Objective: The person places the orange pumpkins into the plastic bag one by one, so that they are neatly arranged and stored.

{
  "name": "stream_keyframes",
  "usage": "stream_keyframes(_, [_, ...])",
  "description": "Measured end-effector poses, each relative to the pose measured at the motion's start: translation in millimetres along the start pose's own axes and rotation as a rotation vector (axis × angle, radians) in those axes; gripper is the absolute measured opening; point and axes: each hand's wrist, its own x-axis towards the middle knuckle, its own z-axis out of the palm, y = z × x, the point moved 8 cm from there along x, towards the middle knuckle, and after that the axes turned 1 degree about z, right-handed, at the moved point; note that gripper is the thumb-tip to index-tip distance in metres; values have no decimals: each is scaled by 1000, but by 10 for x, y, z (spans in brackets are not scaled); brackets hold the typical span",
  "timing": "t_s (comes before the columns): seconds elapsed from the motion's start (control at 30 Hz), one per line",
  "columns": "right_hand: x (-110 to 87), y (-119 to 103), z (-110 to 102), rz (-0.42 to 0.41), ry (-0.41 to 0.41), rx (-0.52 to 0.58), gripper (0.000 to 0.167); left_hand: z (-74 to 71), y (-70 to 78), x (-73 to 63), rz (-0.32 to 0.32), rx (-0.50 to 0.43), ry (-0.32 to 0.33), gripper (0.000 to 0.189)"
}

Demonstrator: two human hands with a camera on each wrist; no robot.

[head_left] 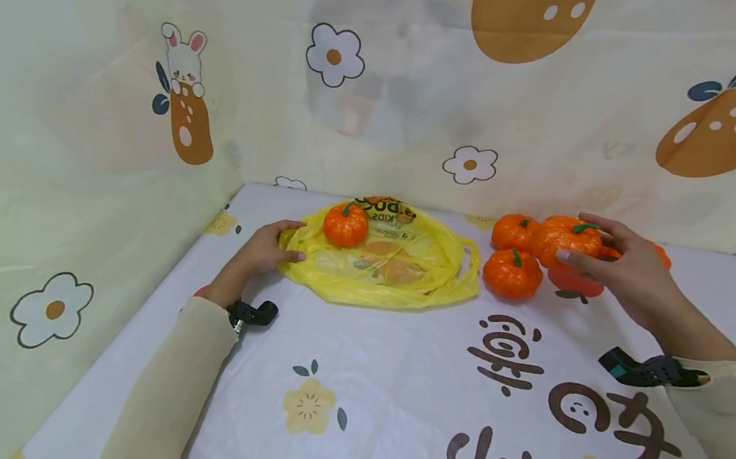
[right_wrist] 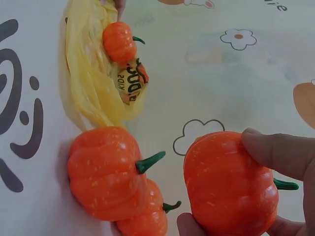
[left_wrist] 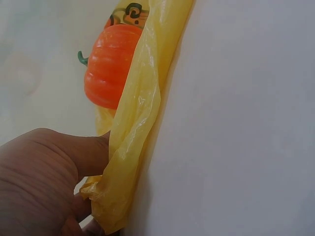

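Note:
A yellow plastic bag point(head_left: 334, 286) with dark lettering lies spread at the back left of the table. One small orange toy pumpkin point(head_left: 346, 225) with a green stem sits on it. My left hand point(head_left: 262, 251) pinches the bag's left edge between thumb and fingers; the left wrist view shows the film bunched there. At the right, my right hand point(head_left: 632, 271) grips another pumpkin point(head_left: 566, 241) by its sides, thumb and fingers apart around it. In the right wrist view this held pumpkin point(right_wrist: 231, 184) appears beside two others, its stem pointing toward the palm side.
Two pumpkins, one behind point(head_left: 514, 232) and one in front point(head_left: 513, 275), stand right of the bag's handle loop. More orange shows partly hidden behind my right hand. The white tablecloth point(head_left: 393, 369) bears printed flowers and characters. Patterned cloth walls point(head_left: 395, 111) rise at the back and left.

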Motion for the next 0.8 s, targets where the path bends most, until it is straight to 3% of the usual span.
stream_keyframes(0.27, [20,-130,97,-6,-18,-12,93,7,11,7,2,-2,0,65])
stream_keyframes(0.8, [78,-480,510,-41,-93,0,89,16,-17,19,-31,-12,1,66])
